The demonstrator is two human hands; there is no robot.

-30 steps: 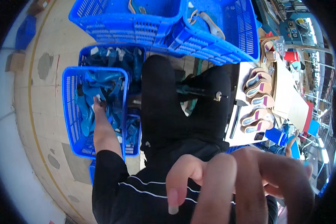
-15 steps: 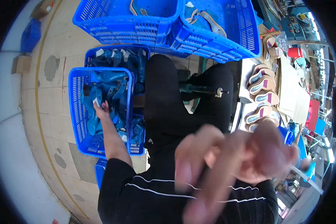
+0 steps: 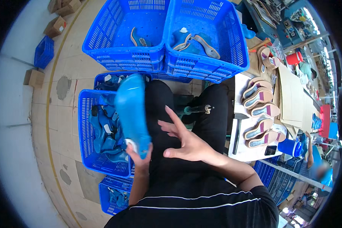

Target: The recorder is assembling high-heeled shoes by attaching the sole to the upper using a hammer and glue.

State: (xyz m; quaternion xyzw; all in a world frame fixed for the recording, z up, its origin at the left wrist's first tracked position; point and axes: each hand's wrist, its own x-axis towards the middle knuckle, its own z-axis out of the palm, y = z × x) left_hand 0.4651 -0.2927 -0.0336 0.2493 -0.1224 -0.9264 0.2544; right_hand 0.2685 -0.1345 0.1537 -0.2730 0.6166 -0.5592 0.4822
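My left hand [image 3: 142, 161] grips a blue plastic shoe last [image 3: 132, 110] by its lower end. A white scrap [image 3: 130, 144] shows beside my fingers there. The last is raised over my left thigh, slightly blurred. Right of it, my right hand [image 3: 190, 144] is open above my lap, fingers spread toward the last and touching nothing. At my left stands a blue crate [image 3: 86, 133] heaped with more blue lasts [image 3: 98, 131], some with white scraps on them. Between my knees a metal post [image 3: 207, 109] sticks up.
Two large blue crates [image 3: 131, 60] ahead hold a few lasts with soles attached. On the right-hand table [image 3: 237, 89] lie stacked insoles [image 3: 259, 97], a hammer [image 3: 238, 131] and a blue jug [image 3: 290, 147]. Another person [image 3: 323, 173] is at far right.
My left hand has come up out of the left crate with a shoe last. My right hand has moved from close to the camera down over my lap, fingers spread.
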